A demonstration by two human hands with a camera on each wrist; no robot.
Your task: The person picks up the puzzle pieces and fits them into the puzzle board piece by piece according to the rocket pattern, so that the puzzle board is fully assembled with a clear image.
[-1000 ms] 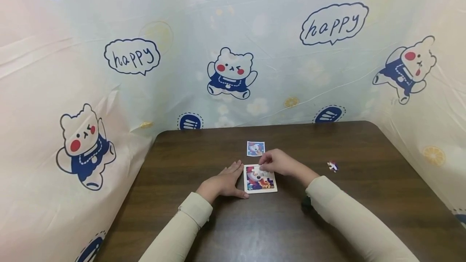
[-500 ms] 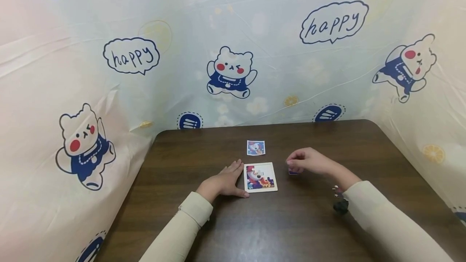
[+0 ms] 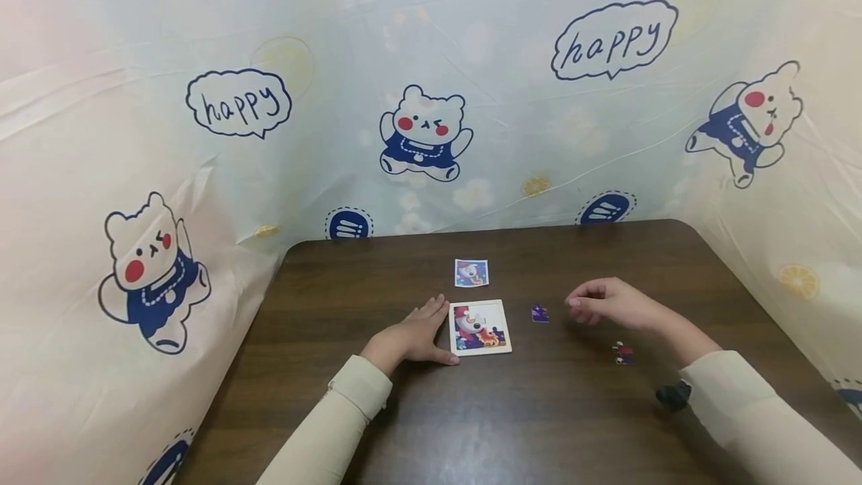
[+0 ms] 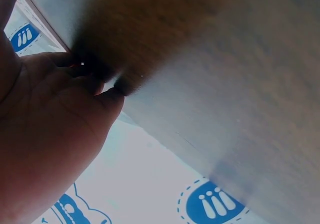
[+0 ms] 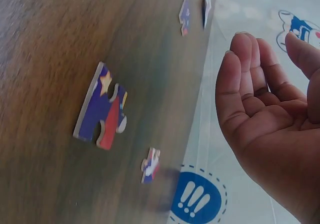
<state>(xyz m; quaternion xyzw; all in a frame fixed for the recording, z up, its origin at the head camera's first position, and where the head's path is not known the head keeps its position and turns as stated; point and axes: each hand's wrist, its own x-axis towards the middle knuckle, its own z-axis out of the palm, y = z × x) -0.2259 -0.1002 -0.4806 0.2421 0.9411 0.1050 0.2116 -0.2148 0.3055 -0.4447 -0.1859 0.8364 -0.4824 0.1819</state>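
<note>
My left hand (image 3: 416, 332) lies spread on the table, fingers along the left edge of a white-framed jigsaw tray (image 3: 496, 312) and thumb at its near-left corner. The tray's picture is partly filled, with a bare white area at upper right. My right hand (image 3: 616, 304) hovers right of the tray, fingers loosely bent, holding nothing; its palm shows in the right wrist view. Between it and the tray lies a purple jigsaw piece (image 3: 540, 313). Below my right hand is a purple-red jigsaw piece (image 5: 102, 108) with a yellow star. Another small jigsaw piece (image 5: 150, 166) lies beyond it, hidden in the head view.
A small square picture card (image 3: 471, 273) lies behind the tray. The dark wooden table (image 3: 444, 425) meets a printed cloth (image 3: 512, 126) at its back and sides. A dark wrist-worn item (image 3: 673, 397) hangs by my right sleeve.
My right hand has moved from the tray to the right, leaving the purple piece on the table beside the tray. My left hand stays at the tray's edge.
</note>
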